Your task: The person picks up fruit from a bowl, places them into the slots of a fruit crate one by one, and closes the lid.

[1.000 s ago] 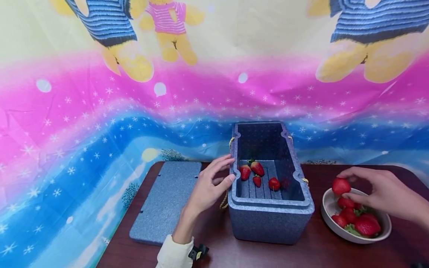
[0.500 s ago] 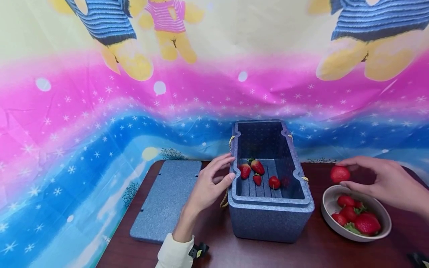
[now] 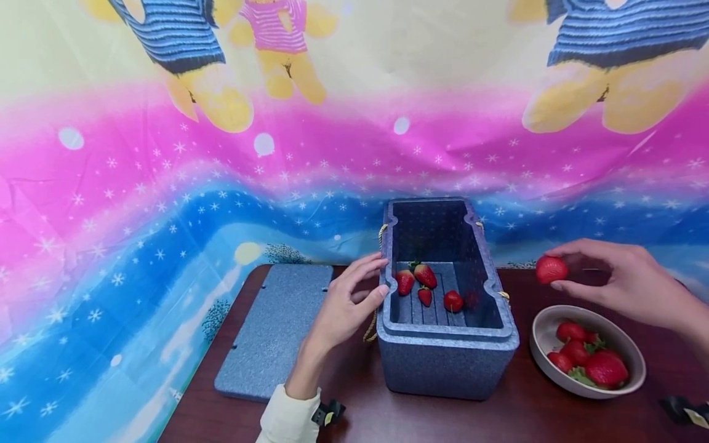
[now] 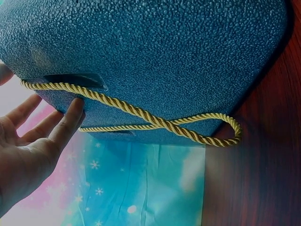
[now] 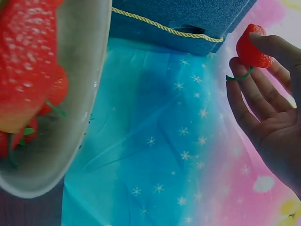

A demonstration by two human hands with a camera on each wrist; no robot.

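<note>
While aloft, right fingers (image 3: pixel 588 248) around a strawberry (image 3: pixel 551 270).

Held strawberry (image 3: pixel 551 269) reads solid red to me, stem (image 5: pixel 241 76) green in the right wrist view. Bowl (image 3: pixel 544 338): greyish off-white; bowl strawberries (image 3: pixel 607 370) red, leaves (image 3: pixel 580 376) green. Box strawberries (image 3: pixel 425 277): red, one I'd call yellowish near the top. Foam box (image 3: pixel 445 369) and lid (image 3: pixel 271 335): blue-grey, fine speckle; I get the box bluer on both wrist cams. Rope (image 4: pixel 127 108): gold, twisted strand pattern. Bench (image 3: pixel 365 415): dark reddish brown. Sleeve (image 3: pixel 290 415): cream. Wrist strap (image 3: pixel 328 413): black, yellow mark. Backdrop (image 3: pixel 354 141): cream, pink and blue bands, white snowflakes (image 3: pixel 95 315), yellow teddies (image 3: pixel 224 101), blue-striped tops (image 3: pixel 626 40), one pink-and-white striped.
</note>
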